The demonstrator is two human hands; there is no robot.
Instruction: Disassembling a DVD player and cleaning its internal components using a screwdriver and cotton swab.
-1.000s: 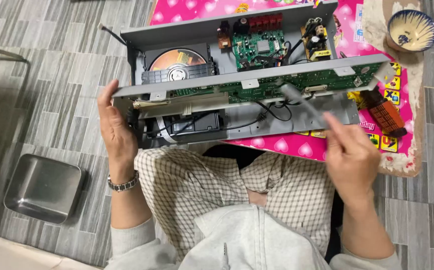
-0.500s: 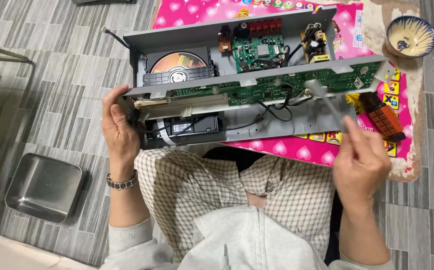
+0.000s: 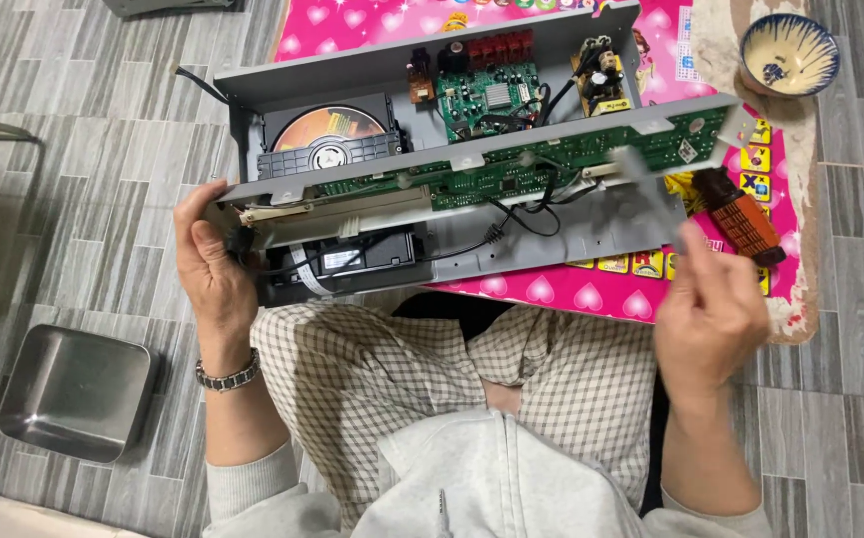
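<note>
An opened grey metal disc player (image 3: 552, 234) lies on a pink plastic mat with heart prints (image 3: 591, 294) spread on the grey tiled floor (image 3: 83, 179), its long axis running from the mat's left edge up toward its right edge. Its detached front panel with a long green circuit board (image 3: 512, 169) tilts along the same line. The left hand (image 3: 211, 269) grips the panel's left end. The right hand (image 3: 711, 314) is closed around a blurred grey tool (image 3: 656, 194), whose tip points at the panel's right end. A square steel tray (image 3: 73, 391) sits on the floor left of the person's checked trousers (image 3: 372, 379); a blue-patterned ceramic bowl (image 3: 789, 55) stands beyond the mat's far right corner.
</note>
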